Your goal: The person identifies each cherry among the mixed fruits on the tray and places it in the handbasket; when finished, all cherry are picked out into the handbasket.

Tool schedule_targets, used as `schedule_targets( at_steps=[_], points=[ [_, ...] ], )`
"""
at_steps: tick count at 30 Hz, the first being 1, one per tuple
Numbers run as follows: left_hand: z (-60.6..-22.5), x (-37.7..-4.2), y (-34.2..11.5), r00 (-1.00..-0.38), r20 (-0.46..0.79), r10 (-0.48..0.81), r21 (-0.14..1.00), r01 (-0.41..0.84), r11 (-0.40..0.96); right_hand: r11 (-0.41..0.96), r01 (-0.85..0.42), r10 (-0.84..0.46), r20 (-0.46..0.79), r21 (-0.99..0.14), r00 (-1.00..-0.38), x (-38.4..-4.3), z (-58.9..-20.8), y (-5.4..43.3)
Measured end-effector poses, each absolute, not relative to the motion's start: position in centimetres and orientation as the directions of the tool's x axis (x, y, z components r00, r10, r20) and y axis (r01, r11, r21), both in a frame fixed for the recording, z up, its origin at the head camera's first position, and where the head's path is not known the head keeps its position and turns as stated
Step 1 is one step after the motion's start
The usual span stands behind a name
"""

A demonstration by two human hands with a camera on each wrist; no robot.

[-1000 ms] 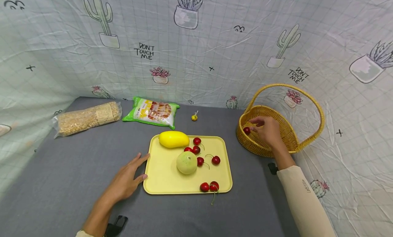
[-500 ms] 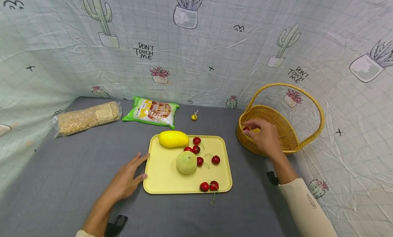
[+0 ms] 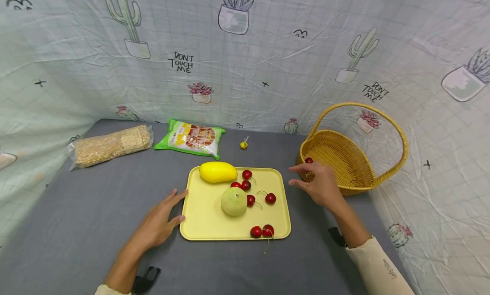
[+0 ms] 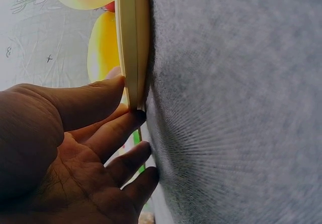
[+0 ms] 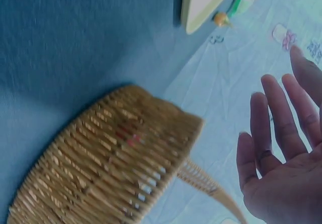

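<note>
My left hand (image 3: 157, 222) rests at the left edge of the yellow tray (image 3: 203, 227), thumb and fingers touching its rim in the left wrist view. My right hand (image 3: 321, 185) is over the near left side of the wicker basket (image 3: 344, 154), fingers extended and holding nothing. Inside the basket, by its left wall, lies a cherry (image 3: 309, 160). On the tray are a yellow mango-like fruit (image 3: 218, 172), a round pale green fruit (image 3: 234, 201) and several red cherries (image 3: 270, 198). Two cherries (image 3: 255, 231) sit at the front right, one stem hanging over the rim.
Behind the tray lie a green and white food packet (image 3: 191, 137) and a clear bag of pale yellow kernels (image 3: 112, 146). A small yellow wrapped lollipop (image 3: 243, 145) stands near the back. A printed cloth (image 3: 245, 91) hangs behind the grey table.
My right hand has let go of the cherry in the basket and moved out toward the tray, left and nearer. The left hand has stayed at the tray's edge.
</note>
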State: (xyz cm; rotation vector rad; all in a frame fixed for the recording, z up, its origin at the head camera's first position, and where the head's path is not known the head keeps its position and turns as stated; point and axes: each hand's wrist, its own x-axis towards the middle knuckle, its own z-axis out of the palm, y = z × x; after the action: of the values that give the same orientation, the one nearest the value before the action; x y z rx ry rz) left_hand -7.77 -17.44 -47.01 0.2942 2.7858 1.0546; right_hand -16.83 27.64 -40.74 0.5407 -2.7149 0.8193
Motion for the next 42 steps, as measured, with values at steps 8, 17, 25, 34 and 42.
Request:
schedule_targets(
  at_steps=[8,17,25,34,42],
  points=[
    [-46.8,-7.8,-17.3,-0.971,-0.066,0.232,0.67,0.129,0.731,0.755,-0.414,-0.346,0.227,-0.509,-0.91,-15.7,-42.4,26.2],
    [-46.9,-7.7,-17.3,-0.972,-0.061,0.229,0.67,0.13,0.73,0.761,-0.406,-0.41,0.109,-0.507,-0.905,-15.2,-43.9,25.1],
    [-47.1,-7.7,-17.4,-0.972,-0.057,0.229,0.672,0.133,0.728,0.793,-0.418,-0.43,0.078,-0.444,-0.899,-15.1,-44.5,24.1],
    [-47.2,-7.6,-17.4,-0.972,-0.054,0.229,0.676,0.133,0.725,0.789,-0.401,-0.42,0.067,-0.465,-0.905,-14.9,-44.9,23.6],
    [-47.3,-7.6,-17.4,-0.973,-0.047,0.226,0.671,0.137,0.729,0.77,-0.427,-0.422,0.123,-0.474,-0.898,-15.0,-44.6,23.8]
  ],
)
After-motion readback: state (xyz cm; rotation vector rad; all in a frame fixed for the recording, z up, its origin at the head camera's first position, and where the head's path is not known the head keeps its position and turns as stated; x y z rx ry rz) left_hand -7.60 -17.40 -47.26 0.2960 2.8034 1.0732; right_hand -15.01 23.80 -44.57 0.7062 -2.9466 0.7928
